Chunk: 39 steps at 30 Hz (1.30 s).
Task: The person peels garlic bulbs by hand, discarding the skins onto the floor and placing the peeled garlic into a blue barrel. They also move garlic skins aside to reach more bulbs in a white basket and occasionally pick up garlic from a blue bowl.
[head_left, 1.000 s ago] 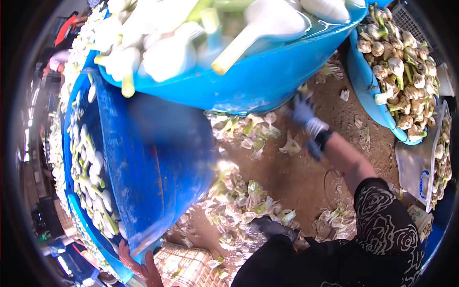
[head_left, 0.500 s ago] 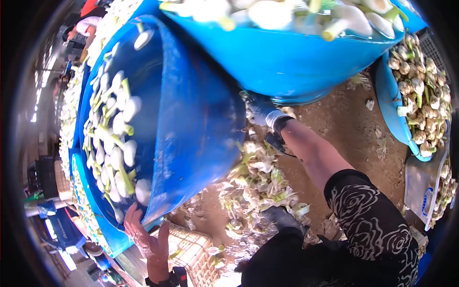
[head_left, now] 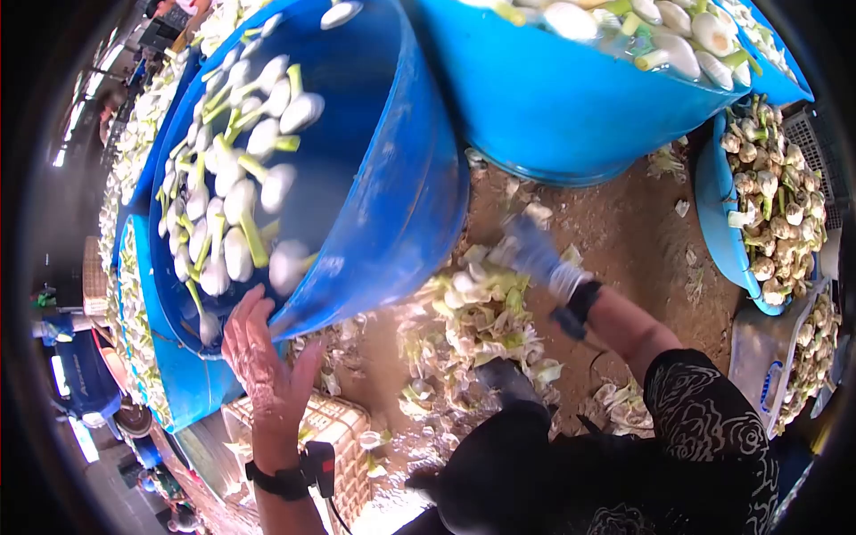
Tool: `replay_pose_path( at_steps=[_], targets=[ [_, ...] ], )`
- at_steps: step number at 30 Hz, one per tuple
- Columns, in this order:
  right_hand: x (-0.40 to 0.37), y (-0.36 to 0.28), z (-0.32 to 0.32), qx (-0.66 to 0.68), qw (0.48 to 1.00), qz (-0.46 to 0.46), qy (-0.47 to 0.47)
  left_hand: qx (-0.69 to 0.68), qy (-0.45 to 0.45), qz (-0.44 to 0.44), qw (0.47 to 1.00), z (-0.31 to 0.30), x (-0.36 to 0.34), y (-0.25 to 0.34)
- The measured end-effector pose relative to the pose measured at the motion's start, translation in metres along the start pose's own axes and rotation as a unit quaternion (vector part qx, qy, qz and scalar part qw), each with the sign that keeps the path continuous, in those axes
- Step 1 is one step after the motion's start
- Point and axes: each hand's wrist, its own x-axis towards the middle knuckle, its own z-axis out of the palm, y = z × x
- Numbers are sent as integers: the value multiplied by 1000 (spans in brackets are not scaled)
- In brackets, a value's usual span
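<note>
A dark blue tub (head_left: 392, 214) lies tipped on its side, its mouth facing left. Peeled white garlic bulbs with green stems (head_left: 236, 201) lie inside, some smeared by motion. At the tub's lower rim is my left hand (head_left: 267, 357), bare and wearing a black wrist strap. Its fingers overlap the rim, stretched out, with the thumb spread away. My right hand (head_left: 539, 259), in a pale blue-grey glove, is blurred over the floor just right of the tub's base. Below it is a heap of garlic peelings (head_left: 481, 321). Its fingers are smeared.
A light blue tub (head_left: 571, 116) holding garlic bulbs in water stands beyond. At the right are a basin (head_left: 713, 214) of unpeeled garlic bulbs (head_left: 776, 205) and a clear plastic bin (head_left: 758, 348). A woven basket (head_left: 348, 437) sits below my left hand. Another garlic-filled tub (head_left: 183, 383) is at left.
My right hand has come back from beside the tub's base toward me. My left hand stays at the rim, higher in view. The bulbs have shifted inside the tub, and the view has moved.
</note>
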Motion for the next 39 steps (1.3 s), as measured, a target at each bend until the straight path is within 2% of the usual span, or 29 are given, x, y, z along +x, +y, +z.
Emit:
replay_pose_path(
  at_steps=[1, 2, 3, 4, 6, 8, 9, 11, 13, 15, 16, 17, 18, 19, 21, 22, 23, 25, 26, 27, 29, 30, 31, 33, 34, 35, 37, 38, 39],
  targets=[
    [0, -2, -40, 32, 989, 86, 113, 0, -3, -3, 1000, 1, 1, -1],
    [6, -3, -41, 33, 990, 85, 109, 0, 2, 3, 1000, 1, 0, -2],
    [9, -5, -39, -121, 981, 150, 13, 0, 7, 9, 1000, 1, 0, -4],
    [11, -8, -36, -272, 936, 207, -82, 3, 13, 11, 1000, 1, 0, -4],
    [5, -41, 36, -252, 923, 245, -158, 3, 17, 9, 1000, 4, -1, -6],
    [-20, -132, 73, -142, 937, 285, -141, 8, 26, 10, 1000, 3, -3, -7],
    [-26, -152, 99, -151, 935, 283, -154, 14, 27, 4, 1000, 3, -3, -9],
    [-38, -190, 138, -98, 929, 239, -267, 4, 40, 9, 999, 4, -5, -11],
    [-57, -218, 151, -59, 920, 102, -374, -18, 40, 19, 999, 0, -7, -11],
    [-65, -189, 222, 6, 939, 10, -344, -36, 39, 22, 998, -7, -15, -18],
    [-66, -188, 227, 1, 974, -31, -226, -196, 48, 16, 979, -12, -22, -26],
    [-41, -200, 194, -71, 940, -79, -323, -351, 59, 12, 935, -17, -31, -35],
    [-40, -192, 182, -82, 974, 8, -210, -333, 108, 22, 937, -34, -43, -43],
    [-33, -190, 164, -100, 979, 65, -163, -298, 148, -2, 943, -51, -61, -52],
    [-13, -167, 159, -130, 969, 182, -102, -331, 187, -139, 914, -69, -113, -75],
    [-2, -154, 177, -145, 956, 239, -88, -260, 137, -190, 937, -74, -143, -94],
    [1, -170, 193, -147, 957, 230, -95, -190, 85, -241, 948, -71, -176, -115],
    [-4, -209, 229, -230, 939, 233, -108, -167, 0, -326, 930, -33, -260, -150],
    [-6, -219, 246, -241, 937, 191, -165, -134, -33, -349, 927, -12, -300, -159],
    [-12, -225, 268, -242, 948, 136, -155, -102, -68, -373, 920, 2, -332, -166],
    [-20, -249, 280, -225, 944, 22, -242, -172, -138, -443, 869, 17, -356, -156],
    [-18, -260, 278, -215, 917, -46, -334, -182, -161, -449, 860, 26, -367, -151],
    [-10, -260, 288, -173, 877, -176, -413, -193, -181, -456, 850, 35, -374, -148],
    [1, -245, 323, -29, 869, -197, -452, -218, -292, -382, 849, 52, -380, -150],
    [6, -269, 321, -149, 900, -261, -316, -410, -158, -500, 747, 46, -369, -143],
    [21, -288, 326, -158, 895, -266, -320, -416, -149, -503, 743, 43, -368, -143],
    [70, -327, 340, -145, 950, -193, -197, -251, -244, -448, 823, 40, -369, -152],
    [92, -353, 345, -227, 939, -188, -180, -266, -211, -445, 829, 41, -372, -153],
    [117, -375, 351, -306, 920, -182, -162, -236, -247, -402, 850, 45, -377, -159]
  ],
)
